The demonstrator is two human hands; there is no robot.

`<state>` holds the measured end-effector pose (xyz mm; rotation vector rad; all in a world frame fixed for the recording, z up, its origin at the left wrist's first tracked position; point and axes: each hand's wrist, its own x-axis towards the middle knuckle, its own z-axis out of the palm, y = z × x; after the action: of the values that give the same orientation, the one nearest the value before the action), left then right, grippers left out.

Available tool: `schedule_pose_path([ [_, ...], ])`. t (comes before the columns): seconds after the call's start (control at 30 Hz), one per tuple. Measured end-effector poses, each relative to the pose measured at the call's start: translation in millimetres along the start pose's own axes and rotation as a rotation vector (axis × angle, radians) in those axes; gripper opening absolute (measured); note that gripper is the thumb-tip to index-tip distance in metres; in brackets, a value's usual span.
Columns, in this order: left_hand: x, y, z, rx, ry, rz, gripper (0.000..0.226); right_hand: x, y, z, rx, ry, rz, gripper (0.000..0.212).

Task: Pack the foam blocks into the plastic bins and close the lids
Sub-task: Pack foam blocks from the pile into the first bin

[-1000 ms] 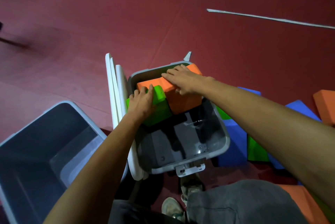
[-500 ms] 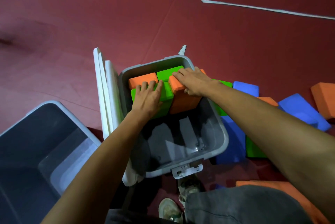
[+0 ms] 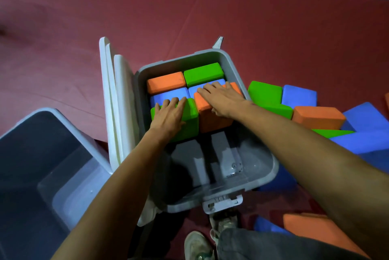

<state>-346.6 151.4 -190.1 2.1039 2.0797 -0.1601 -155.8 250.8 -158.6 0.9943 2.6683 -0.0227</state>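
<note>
We record the grey bin (image 3: 271, 167) on the red floor (image 3: 189, 6), its white lid (image 3: 122, 101) standing open on the left. Inside, at the far end, foam blocks stand packed. The left hand (image 3: 169, 112) lies flat on a green block (image 3: 189, 125). The right hand (image 3: 223, 97), fingers straight, presses the adjoining orange block (image 3: 212, 120). The hands are apart. Loose blocks (image 3: 317, 116) lie just right of the bin. Any marking on the latch (image 3: 222, 201) is too small to read.

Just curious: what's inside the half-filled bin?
Back orange block, back green block, two blue blocks, front green block under the left hand, front orange block under the right hand. Anything beneath is covered.
</note>
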Motion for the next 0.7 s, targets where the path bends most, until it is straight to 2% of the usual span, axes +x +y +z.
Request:
schedule_pose_path([
  [0.2, 11.4, -12.9, 18.5, -0.022, -0.067, -0.049, 0.089, 13.5, 11.7, 19.1, 0.040, 0.022, -0.046, 0.090],
  [0.4, 9.0, -9.1, 34.6, 0.023, -0.035, -0.053, 0.088, 20.1, 0.6, 32.2, 0.058, -0.032, 0.006, 0.088],
  [0.47, 7.7, -10.2, 38.3, 0.034, -0.042, -0.050, 0.089, 19.9, -13.4, 50.7, 0.047, -0.003, 0.046, 0.084],
  [0.57, 8.6, -9.1, 39.8, 0.031, -0.019, -0.067, 0.088, 18.4, -16.7, 76.6, 0.087, 0.115, 0.076, 0.092],
  [0.63, 8.4, -4.6, 43.4, 0.017, -0.021, -0.099, 0.086, 17.5, -10.8, 80.8, 0.149, 0.090, 0.118, 0.099],
  [0.7, 4.6, 3.0, 54.2, 0.041, 0.014, -0.142, 0.081, 19.8, -9.2, 79.4, 0.210, 0.027, 0.256, 0.114],
])
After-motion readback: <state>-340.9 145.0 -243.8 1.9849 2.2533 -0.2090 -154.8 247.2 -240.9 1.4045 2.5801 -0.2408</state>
